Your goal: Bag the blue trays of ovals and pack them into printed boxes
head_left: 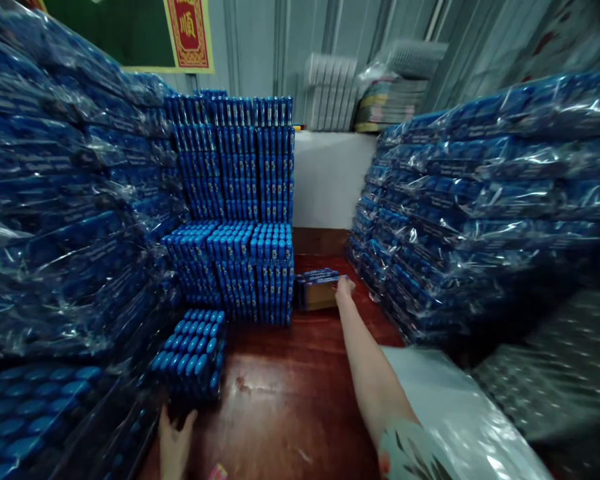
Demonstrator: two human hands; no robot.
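Right-hand grip: the right hand (345, 285) is at the right edge of the box (321, 297), too small and blurred for me to tell whether its fingers pinch anything. The box sits on the red-brown surface (280, 400), just beside the tall blue stack (257, 160). Left hand (176, 437): thumb and fingers spread, nothing held, by the small blue block (187, 350) (contact, from my remote post, is unclear). I judge the step a reach to the box; the next move calls for a sure edge hold.
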